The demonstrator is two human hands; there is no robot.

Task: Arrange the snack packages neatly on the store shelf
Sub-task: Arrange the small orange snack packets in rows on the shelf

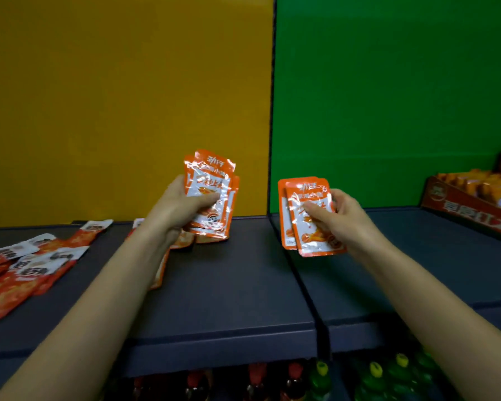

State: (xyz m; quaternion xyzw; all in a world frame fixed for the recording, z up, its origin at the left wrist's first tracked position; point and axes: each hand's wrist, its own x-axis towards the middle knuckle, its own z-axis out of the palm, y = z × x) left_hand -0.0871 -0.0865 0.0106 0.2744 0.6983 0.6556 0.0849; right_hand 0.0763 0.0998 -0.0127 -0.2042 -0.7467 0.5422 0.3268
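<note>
My left hand (182,204) holds a fanned stack of orange-and-silver snack packages (211,195) upright above the dark grey shelf (237,285), in front of the yellow back panel. My right hand (339,218) grips two similar orange packages (304,218), tilted, over the seam between the two shelf sections. More orange packages (182,241) lie on the shelf under my left wrist, partly hidden. A loose, untidy pile of red-and-white snack packages (32,261) lies on the shelf at the far left.
A red cardboard display box (469,209) filled with orange packets stands at the right on the shelf before the green panel. A dark vertical divider (272,111) separates the yellow and green panels. Bottles with red, yellow and green caps (318,377) stand on the level below.
</note>
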